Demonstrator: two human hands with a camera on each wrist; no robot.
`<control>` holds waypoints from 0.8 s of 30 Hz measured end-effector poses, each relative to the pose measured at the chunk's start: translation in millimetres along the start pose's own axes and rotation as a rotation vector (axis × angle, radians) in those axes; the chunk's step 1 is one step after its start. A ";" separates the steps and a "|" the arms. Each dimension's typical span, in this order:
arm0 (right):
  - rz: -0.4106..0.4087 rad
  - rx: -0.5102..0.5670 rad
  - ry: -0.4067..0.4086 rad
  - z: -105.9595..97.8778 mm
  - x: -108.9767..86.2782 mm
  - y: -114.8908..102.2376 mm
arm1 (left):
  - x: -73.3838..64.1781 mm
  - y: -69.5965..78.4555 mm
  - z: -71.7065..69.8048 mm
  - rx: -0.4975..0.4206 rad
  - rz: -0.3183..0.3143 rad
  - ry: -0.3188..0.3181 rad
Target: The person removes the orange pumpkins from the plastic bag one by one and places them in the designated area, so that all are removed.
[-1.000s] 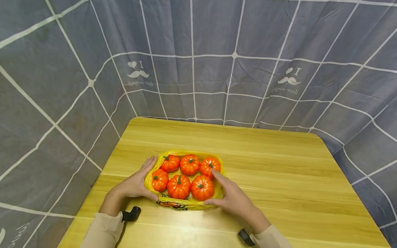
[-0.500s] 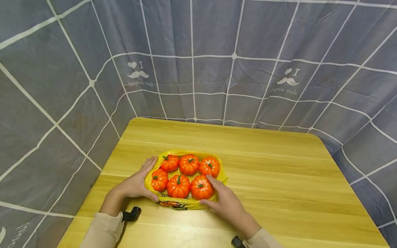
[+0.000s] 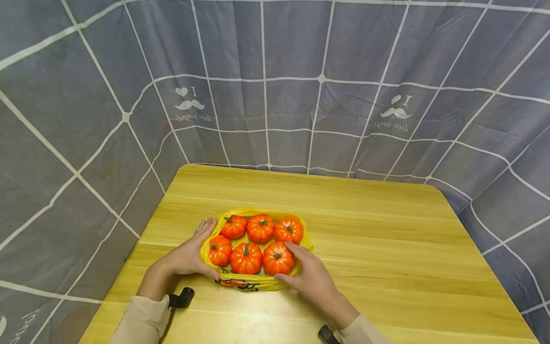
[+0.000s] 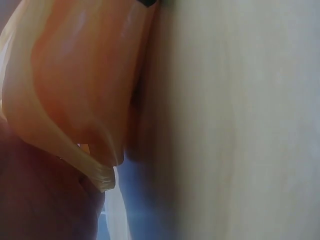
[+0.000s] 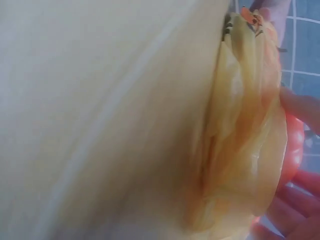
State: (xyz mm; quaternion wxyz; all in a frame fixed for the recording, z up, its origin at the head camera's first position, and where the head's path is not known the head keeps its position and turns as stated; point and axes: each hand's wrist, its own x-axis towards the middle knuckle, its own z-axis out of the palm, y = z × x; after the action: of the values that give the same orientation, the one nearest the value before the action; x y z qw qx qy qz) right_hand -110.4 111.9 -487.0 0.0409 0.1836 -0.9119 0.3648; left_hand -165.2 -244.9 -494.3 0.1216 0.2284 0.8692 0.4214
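Several small, glossy orange pumpkins with green stems sit in two rows in a yellow plastic bag (image 3: pixel 253 210), whose mouth is spread wide on the table. My left hand (image 3: pixel 189 253) rests against the bag's left side, fingers extended along it and thumb at the front rim. At the front right, my right hand (image 3: pixel 315 282) holds the nearest pumpkin (image 3: pixel 278 260) between thumb and fingers, the thumb over the bag's front edge. In the right wrist view, fingers (image 5: pixel 300 205) curve about that pumpkin (image 5: pixel 292 150) beyond the bag wall. The left wrist view is blurred.
The wooden table (image 3: pixel 386 248) extends to the right of the bag and behind it. A grey curtain (image 3: pixel 296 110) with white grid lines hangs along the back and sides. Black wrist devices, one of them a left wrist camera (image 3: pixel 182 297), stick out near both sleeves.
My right hand has moved left and slightly toward me, from the bag's right side and back-right pumpkin onto the front-right pumpkin. The left hand and bag stay nearly in place.
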 end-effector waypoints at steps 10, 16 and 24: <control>0.033 0.123 0.091 -20.2 0.9 -3.4 | 0.9 0.0 -1.9 0.002 -0.010 -0.006; 0.092 0.147 0.107 -34.6 0.0 6.0 | 2.3 -0.3 -1.7 0.006 -0.015 -0.011; 0.169 0.161 0.161 -66.0 -4.3 33.0 | 0.6 1.1 -3.6 0.034 -0.021 -0.022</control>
State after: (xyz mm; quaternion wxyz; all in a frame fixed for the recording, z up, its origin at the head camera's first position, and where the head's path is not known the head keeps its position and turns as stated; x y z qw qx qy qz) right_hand -122.3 180.1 -461.1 0.0684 0.0790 -0.8856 0.4526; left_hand -166.9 -246.5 -491.2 0.1317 0.2259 0.8771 0.4028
